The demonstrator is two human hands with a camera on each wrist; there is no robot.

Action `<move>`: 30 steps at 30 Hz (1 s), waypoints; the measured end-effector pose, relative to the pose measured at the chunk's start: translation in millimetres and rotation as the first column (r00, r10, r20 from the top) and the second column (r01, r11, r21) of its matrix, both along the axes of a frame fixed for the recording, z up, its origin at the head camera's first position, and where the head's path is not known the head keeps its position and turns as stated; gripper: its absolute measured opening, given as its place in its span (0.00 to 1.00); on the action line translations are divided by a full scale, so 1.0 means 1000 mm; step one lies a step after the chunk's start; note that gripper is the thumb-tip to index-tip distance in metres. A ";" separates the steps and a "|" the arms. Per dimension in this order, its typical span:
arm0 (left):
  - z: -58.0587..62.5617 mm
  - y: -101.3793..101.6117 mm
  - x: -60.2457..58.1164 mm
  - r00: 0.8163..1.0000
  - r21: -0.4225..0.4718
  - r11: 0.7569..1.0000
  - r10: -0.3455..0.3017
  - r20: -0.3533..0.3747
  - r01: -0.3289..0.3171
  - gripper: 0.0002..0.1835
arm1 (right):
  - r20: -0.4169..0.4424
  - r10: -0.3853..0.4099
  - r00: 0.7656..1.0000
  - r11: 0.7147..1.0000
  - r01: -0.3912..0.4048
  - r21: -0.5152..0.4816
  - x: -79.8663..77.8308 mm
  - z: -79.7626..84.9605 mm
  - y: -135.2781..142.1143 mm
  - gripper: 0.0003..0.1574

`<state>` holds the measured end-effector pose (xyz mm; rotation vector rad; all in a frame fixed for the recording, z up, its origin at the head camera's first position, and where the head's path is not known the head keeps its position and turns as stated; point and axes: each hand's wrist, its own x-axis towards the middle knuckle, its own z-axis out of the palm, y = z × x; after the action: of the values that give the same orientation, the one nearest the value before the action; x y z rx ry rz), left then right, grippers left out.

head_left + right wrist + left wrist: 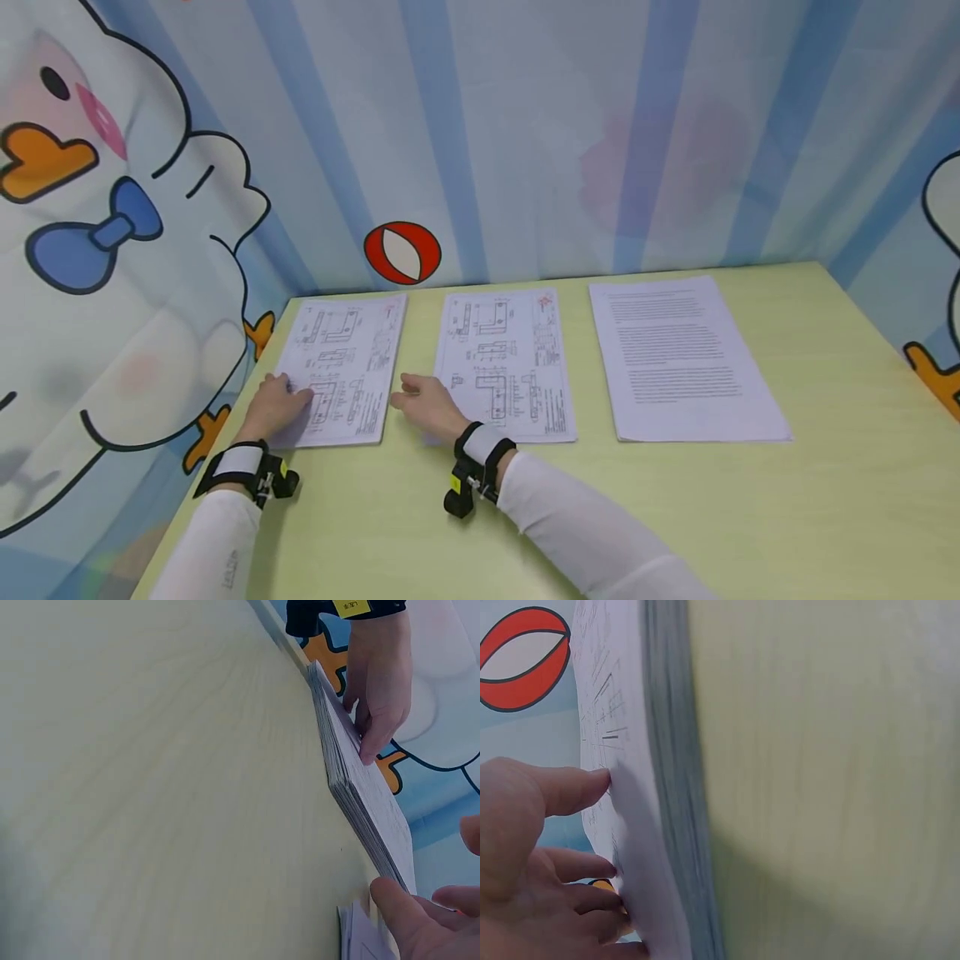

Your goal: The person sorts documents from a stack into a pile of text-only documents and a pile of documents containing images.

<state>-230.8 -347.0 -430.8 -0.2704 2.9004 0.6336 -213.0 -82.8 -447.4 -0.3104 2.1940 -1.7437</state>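
Left hand (pixel 274 410) spread on leftmost paper stack (pixel 348 367); my right hand (pixel 433 408), fingers parted, beside it. Wrist views show layered edge; table (pixel 675 517) beneath, curtain (pixel 540 150) behind.

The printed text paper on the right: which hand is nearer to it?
Right. The right hand is left of the printed text paper, by the middle technical drawing; the left hand is farther left, on the leftmost technical drawing.
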 end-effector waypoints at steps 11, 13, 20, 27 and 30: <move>-0.004 0.002 -0.002 0.998 -0.055 0.997 -0.050 -0.028 0.048 0.31 | 0.019 0.036 0.999 0.990 -0.033 -0.141 0.000 -0.004 -0.022 0.31; -0.002 0.003 -0.002 0.999 -0.042 0.998 -0.045 -0.031 0.044 0.31 | 0.059 0.020 0.998 0.981 -0.008 -0.193 -0.002 -0.005 -0.023 0.30; -0.001 0.014 0.003 0.998 -0.015 0.998 -0.057 0.009 0.058 0.35 | 0.106 -0.031 0.994 0.984 0.049 -0.174 -0.005 -0.007 -0.019 0.31; -0.002 0.027 0.005 0.997 0.021 0.997 -0.073 0.007 0.072 0.36 | 0.046 -0.085 0.995 0.993 0.089 -0.083 -0.006 -0.009 -0.014 0.26; -0.002 0.029 0.005 0.998 0.042 0.997 -0.060 0.007 0.059 0.35 | 0.053 -0.114 0.992 0.988 0.118 -0.097 -0.007 -0.008 -0.012 0.23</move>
<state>-225.7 -317.7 -432.9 -0.1801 2.8714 0.6799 -220.2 -94.6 -455.7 -0.1656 2.1344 -1.9069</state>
